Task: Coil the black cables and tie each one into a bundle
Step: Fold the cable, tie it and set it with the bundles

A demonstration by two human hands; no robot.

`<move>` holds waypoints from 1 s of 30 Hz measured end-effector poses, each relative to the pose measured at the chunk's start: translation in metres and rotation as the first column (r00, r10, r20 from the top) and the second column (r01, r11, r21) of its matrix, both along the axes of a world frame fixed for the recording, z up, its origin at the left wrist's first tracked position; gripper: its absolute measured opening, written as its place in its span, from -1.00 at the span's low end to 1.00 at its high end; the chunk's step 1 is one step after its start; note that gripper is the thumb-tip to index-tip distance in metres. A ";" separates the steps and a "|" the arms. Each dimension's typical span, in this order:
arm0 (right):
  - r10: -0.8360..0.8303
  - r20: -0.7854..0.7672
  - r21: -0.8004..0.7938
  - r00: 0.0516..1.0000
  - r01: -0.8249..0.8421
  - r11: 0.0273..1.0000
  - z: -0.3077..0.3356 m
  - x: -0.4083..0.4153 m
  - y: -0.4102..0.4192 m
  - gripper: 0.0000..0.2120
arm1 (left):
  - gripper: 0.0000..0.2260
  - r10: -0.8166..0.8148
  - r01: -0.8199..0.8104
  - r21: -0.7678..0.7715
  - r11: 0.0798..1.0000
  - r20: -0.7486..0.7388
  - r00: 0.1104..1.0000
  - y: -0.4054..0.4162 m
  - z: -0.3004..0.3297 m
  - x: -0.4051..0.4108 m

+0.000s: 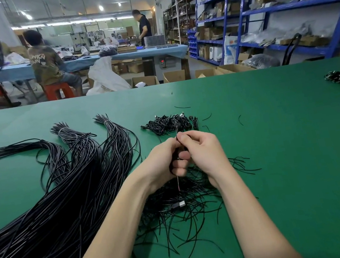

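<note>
Holding a small coil [178, 153] tight between both hands, I curl my left hand [168, 160] around it and pinch the top with my right hand [201, 149]. A thin wire end [178, 182] hangs just below my fingers. If I let go a little, the coil could spring open. The loose ties [187, 210] under my fingers could snag it too. Done bundles [170, 123] sit just past my fingertips.

Both bare forearms reaching up from the near edge, converging toward the middle. Left hand [165, 160] curled, fingers wrapped round a small black coil, knuckles turned outward to the left. Right hand [200, 148] pressed against it, thumb and forefinger pinching at the top, remaining fingers folded in.
</note>
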State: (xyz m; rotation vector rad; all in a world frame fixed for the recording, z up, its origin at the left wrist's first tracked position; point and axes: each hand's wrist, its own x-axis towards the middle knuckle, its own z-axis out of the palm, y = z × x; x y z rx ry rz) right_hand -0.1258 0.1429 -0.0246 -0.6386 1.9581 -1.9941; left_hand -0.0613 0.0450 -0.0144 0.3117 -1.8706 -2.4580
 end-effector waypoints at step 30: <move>0.139 0.283 -0.199 0.949 -0.084 0.976 0.008 -0.005 0.008 -0.86 | -0.86 0.135 -0.139 -0.766 0.627 -0.068 0.988 0.000 0.007 0.003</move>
